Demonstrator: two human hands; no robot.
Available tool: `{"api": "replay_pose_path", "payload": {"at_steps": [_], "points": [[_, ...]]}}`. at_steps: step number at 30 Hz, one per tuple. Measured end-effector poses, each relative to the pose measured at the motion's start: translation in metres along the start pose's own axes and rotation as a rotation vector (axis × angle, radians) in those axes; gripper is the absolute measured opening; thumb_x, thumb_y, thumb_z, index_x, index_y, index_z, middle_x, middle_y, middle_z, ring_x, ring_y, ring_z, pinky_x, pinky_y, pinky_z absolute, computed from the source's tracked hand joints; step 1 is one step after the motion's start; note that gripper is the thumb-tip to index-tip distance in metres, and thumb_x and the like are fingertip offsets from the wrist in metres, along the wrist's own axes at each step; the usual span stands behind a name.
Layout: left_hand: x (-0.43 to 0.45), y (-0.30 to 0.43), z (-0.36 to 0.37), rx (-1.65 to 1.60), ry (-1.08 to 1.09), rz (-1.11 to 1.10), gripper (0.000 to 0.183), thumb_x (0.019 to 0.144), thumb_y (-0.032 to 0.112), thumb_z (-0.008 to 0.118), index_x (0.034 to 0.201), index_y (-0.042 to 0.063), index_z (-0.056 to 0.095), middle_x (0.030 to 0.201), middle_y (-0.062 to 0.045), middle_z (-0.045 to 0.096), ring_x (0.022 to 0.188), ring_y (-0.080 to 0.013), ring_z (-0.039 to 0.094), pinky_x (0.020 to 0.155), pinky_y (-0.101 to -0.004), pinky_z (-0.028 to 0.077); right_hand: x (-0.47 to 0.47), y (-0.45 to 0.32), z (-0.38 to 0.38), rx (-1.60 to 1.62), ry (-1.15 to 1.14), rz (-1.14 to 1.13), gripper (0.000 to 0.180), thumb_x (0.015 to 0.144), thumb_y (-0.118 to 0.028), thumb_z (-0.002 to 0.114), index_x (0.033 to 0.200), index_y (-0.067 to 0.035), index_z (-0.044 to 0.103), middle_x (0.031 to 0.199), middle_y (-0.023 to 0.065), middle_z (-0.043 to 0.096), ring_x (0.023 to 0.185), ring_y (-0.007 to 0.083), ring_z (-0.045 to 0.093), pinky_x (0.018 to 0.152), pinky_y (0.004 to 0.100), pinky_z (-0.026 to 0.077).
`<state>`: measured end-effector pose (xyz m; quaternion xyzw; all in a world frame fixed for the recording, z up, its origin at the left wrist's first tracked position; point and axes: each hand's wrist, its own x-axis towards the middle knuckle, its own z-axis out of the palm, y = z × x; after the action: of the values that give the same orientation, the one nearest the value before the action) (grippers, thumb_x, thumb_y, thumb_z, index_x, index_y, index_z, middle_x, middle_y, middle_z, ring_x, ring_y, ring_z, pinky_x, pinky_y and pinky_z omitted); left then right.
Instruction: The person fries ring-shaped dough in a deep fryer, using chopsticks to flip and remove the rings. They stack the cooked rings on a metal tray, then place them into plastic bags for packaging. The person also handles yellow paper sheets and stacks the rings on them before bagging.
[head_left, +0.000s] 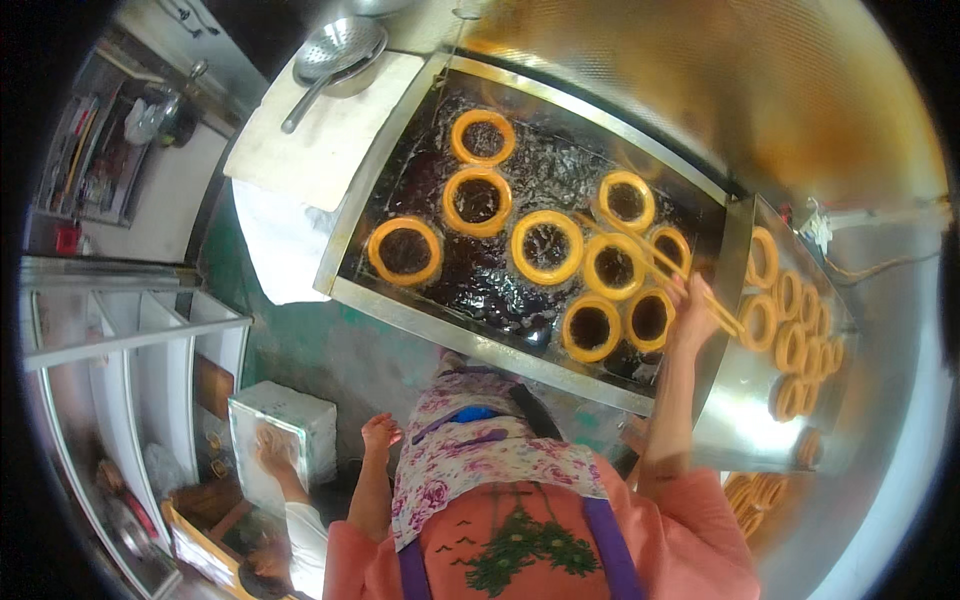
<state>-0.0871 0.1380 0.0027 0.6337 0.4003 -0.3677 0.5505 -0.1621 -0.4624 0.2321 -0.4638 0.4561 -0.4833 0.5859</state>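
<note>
Several golden dough rings (547, 247) float in dark bubbling oil (480, 300) inside a rectangular metal fryer (480, 351). My right hand (691, 309) grips a pair of long wooden chopsticks (645, 251) and reaches over the fryer's right side. Their tips lie among the rings in the right half, near the upper-right ring (626, 201); whether they touch one I cannot tell. My left hand (381, 432) hangs beside my flowered apron (480, 435), with its fingers curled and nothing visible in it.
On the right, a metal tray (735, 420) bears several fried rings (759, 322). A perforated metal skimmer (341, 49) rests on a bowl atop a pale board (300, 161), left of the fryer. Another person's hand (274, 450) touches a white foam box (285, 427) at lower left. White shelves (135, 345) stand behind.
</note>
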Motion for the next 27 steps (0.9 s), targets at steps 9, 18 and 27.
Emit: {"api": "replay_pose_path", "payload": {"at_steps": [9, 18, 27], "points": [[0.024, -0.023, 0.078, 0.210, -0.079, 0.092, 0.029, 0.084, 0.001, 0.057, 0.113, -0.002, 0.061, 0.084, -0.012, 0.065, 0.061, -0.0188, 0.063, 0.053, -0.0292, 0.054, -0.033, 0.135, -0.111, 0.078, 0.254, 0.297, 0.021, 0.090, -0.010, 0.064, 0.102, 0.007, 0.058, 0.092, 0.0173, 0.066, 0.083, 0.0259, 0.069, 0.063, 0.0329, 0.061], [0.027, -0.011, 0.088, 0.322, -0.056, 0.117, 0.024, 0.087, 0.002, 0.055, 0.110, 0.000, 0.062, 0.085, -0.012, 0.066, 0.063, -0.0187, 0.064, 0.054, -0.0299, 0.055, -0.003, 0.183, -0.099, 0.493, 0.465, 0.472, 0.019, 0.090, -0.006, 0.062, 0.104, 0.004, 0.055, 0.094, 0.0171, 0.065, 0.086, 0.0283, 0.068, 0.070, 0.0412, 0.062], [0.026, -0.004, 0.104, 0.360, -0.084, 0.093, 0.024, 0.087, 0.003, 0.055, 0.110, 0.000, 0.062, 0.086, -0.011, 0.066, 0.061, -0.0182, 0.064, 0.052, -0.0280, 0.054, -0.020, 0.174, -0.130, 0.584, 0.390, 0.566, 0.020, 0.094, -0.011, 0.058, 0.109, 0.002, 0.052, 0.104, 0.0186, 0.062, 0.098, 0.0271, 0.064, 0.085, 0.0435, 0.058]]}}
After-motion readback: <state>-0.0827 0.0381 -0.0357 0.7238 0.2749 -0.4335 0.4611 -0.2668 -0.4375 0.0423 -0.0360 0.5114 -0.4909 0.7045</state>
